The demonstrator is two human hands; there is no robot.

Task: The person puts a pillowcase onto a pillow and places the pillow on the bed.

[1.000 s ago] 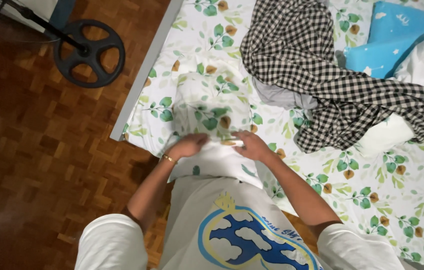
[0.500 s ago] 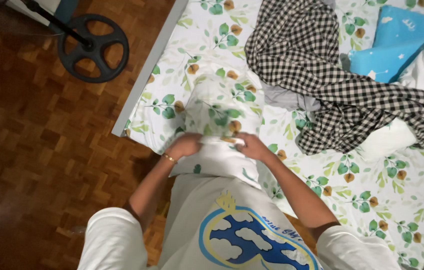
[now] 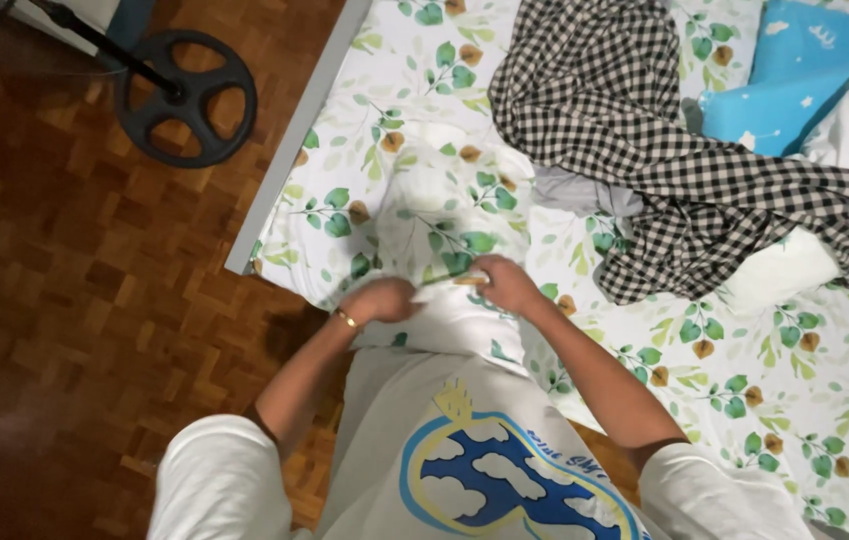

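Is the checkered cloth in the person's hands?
No, the black-and-white checkered cloth lies apart on the bed, while the left hand and right hand hold a leaf-patterned fabric.

Two hands, the left hand (image 3: 380,299) and the right hand (image 3: 507,283), meet on one leaf-print cloth (image 3: 442,215) near the bed edge. One checked cloth (image 3: 665,150) lies far right. One blue pillow (image 3: 795,75) lies at the far right. One round fan base (image 3: 185,97) stands far left.
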